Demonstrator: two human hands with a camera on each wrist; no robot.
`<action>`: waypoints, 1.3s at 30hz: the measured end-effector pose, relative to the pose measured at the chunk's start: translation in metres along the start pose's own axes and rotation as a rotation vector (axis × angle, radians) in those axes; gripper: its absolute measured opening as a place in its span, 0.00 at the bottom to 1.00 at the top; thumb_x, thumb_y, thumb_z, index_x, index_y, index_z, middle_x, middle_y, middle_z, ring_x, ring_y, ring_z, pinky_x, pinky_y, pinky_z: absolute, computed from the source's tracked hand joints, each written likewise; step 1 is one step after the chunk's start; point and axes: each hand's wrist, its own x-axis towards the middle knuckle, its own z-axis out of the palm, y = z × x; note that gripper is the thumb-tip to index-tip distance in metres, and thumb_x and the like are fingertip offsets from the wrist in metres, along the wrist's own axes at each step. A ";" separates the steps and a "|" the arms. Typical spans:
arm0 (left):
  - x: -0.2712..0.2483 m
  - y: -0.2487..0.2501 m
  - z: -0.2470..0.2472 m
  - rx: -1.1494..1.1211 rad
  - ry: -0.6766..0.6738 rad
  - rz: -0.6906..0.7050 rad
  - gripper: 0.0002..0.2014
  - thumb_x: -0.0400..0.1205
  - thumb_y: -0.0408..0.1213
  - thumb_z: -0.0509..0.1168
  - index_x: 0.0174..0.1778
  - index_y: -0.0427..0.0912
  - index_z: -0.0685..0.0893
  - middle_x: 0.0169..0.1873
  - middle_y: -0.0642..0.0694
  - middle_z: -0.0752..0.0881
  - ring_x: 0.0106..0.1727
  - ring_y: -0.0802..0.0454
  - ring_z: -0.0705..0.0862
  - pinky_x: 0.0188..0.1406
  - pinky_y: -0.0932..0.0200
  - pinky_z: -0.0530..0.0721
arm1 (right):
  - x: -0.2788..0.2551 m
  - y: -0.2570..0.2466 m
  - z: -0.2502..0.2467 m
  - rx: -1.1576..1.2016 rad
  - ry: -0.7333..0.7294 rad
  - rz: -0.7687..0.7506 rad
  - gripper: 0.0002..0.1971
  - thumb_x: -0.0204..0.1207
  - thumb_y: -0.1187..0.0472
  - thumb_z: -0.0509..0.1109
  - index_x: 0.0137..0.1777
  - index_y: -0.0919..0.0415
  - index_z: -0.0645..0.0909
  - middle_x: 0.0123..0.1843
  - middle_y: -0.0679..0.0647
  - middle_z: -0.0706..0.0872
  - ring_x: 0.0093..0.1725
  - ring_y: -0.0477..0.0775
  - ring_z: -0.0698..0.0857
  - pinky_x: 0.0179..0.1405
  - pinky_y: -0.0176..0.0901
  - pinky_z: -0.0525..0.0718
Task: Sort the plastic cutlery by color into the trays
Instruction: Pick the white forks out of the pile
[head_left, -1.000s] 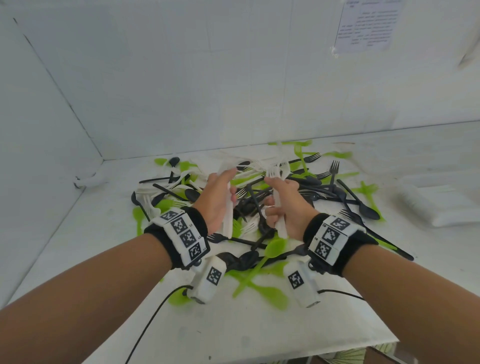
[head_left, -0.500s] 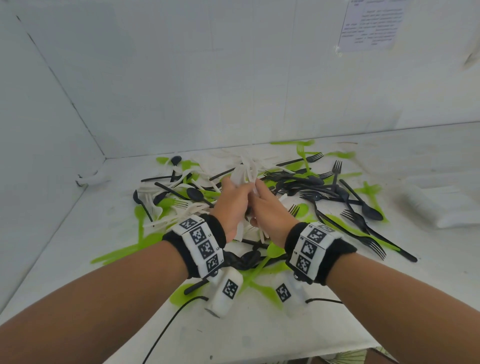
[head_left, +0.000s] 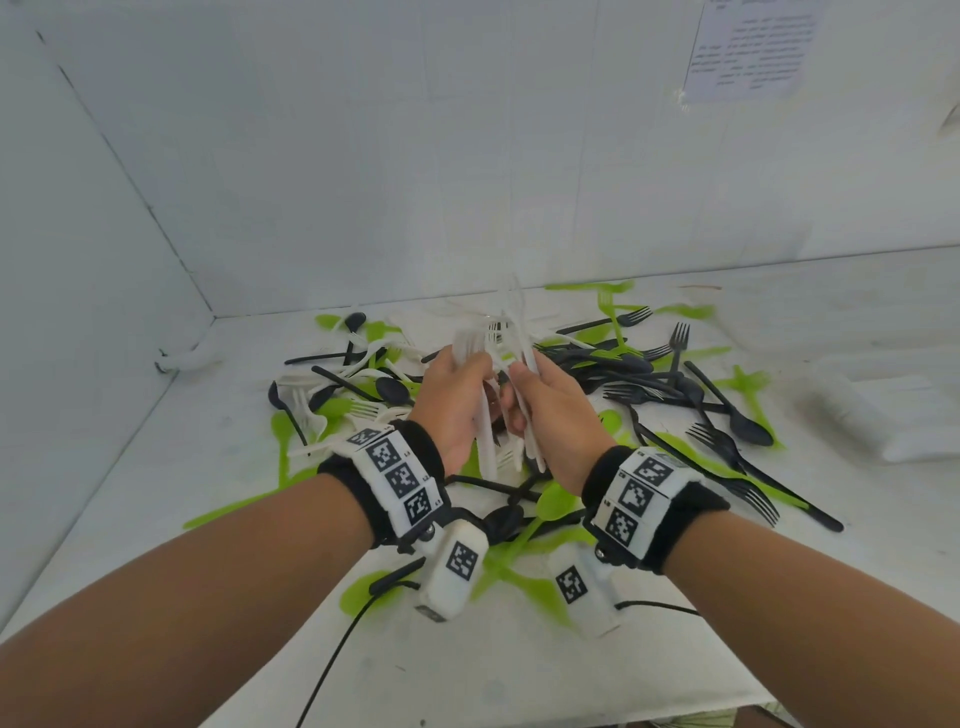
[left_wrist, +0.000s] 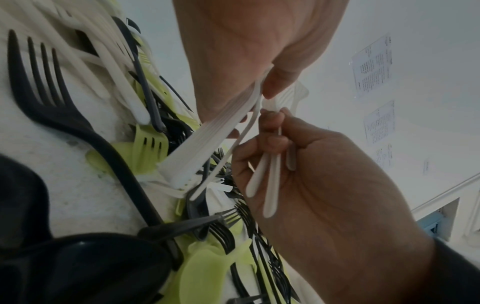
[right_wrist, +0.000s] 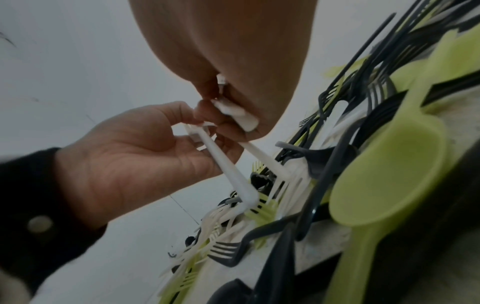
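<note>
Our left hand (head_left: 454, 402) and right hand (head_left: 550, 410) each hold white cutlery (head_left: 511, 332) in a curled grip above the surface (head_left: 519, 665); motion blur hides its upper ends.

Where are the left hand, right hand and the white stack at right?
left hand (head_left: 451, 402), head view, back of hand.
right hand (head_left: 558, 410), head view, back of hand.
white stack (head_left: 914, 447), head view, its near edge.

Your white bench (head_left: 156, 509), mixed heap of black forks (head_left: 727, 441), green spoons (head_left: 558, 501) & white cutlery (head_left: 306, 384) spread across its middle, white tray (head_left: 893, 415) at your right edge.
</note>
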 end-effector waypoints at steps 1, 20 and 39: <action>0.000 0.001 0.001 -0.012 0.000 -0.005 0.13 0.81 0.24 0.57 0.60 0.26 0.78 0.40 0.32 0.78 0.27 0.42 0.76 0.29 0.49 0.79 | 0.001 0.001 0.000 -0.026 0.002 -0.007 0.11 0.92 0.60 0.57 0.53 0.62 0.80 0.34 0.54 0.78 0.28 0.48 0.73 0.29 0.40 0.74; 0.006 0.004 -0.008 -0.011 -0.136 -0.034 0.15 0.91 0.31 0.59 0.72 0.31 0.79 0.57 0.31 0.89 0.55 0.38 0.90 0.54 0.39 0.91 | 0.009 -0.003 -0.008 -0.149 -0.089 -0.020 0.14 0.92 0.60 0.59 0.63 0.53 0.87 0.53 0.54 0.93 0.53 0.53 0.92 0.56 0.49 0.90; 0.008 0.008 -0.024 0.081 -0.117 0.014 0.14 0.89 0.31 0.64 0.68 0.28 0.82 0.55 0.28 0.87 0.52 0.37 0.89 0.63 0.32 0.86 | 0.009 -0.006 -0.009 -0.198 -0.323 0.025 0.20 0.94 0.56 0.53 0.82 0.48 0.72 0.55 0.71 0.88 0.40 0.55 0.87 0.58 0.64 0.89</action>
